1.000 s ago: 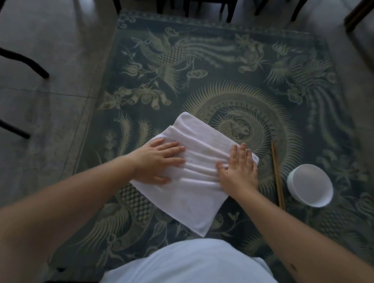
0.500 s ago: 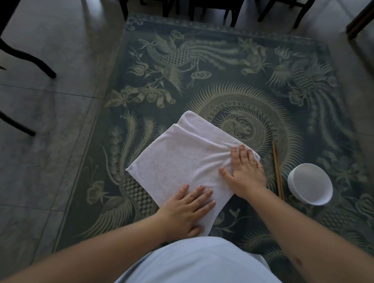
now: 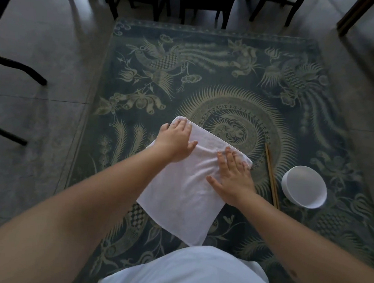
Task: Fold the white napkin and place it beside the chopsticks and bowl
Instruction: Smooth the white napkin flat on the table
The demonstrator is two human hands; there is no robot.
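- Dark green cloth (image 3: 208, 61) with pale bird and feather patterns covers the table, and a grey tiled floor (image 3: 44, 56) shows around it.
- Nearest to the camera, the person's white clothing (image 3: 191, 273) fills the lower edge, and both bare forearms reach forward from it.
- On the cloth lies the white napkin (image 3: 184, 198), folded into a long band that runs from its near corner, close to the body, away toward the far left.
- Its surface is mostly smooth, with small wrinkles between the two hands.
- Right hand (image 3: 232, 177) lies flat and open on the right side of the napkin, fingers spread, pressing it down.
- Left hand (image 3: 175, 140) lies flat on the far end of the napkin, fingers extended over its far corner; it grips nothing.
- Half a second ago the left hand pressed the near corner; now it is at the far end, while the right hand is almost at the same place.
- To the right, the chopsticks (image 3: 271, 175) lie near the napkin, and the white bowl (image 3: 303, 186) stands just beside them.
- Farthest away, dark chair legs (image 3: 200, 8) stand beyond the table.
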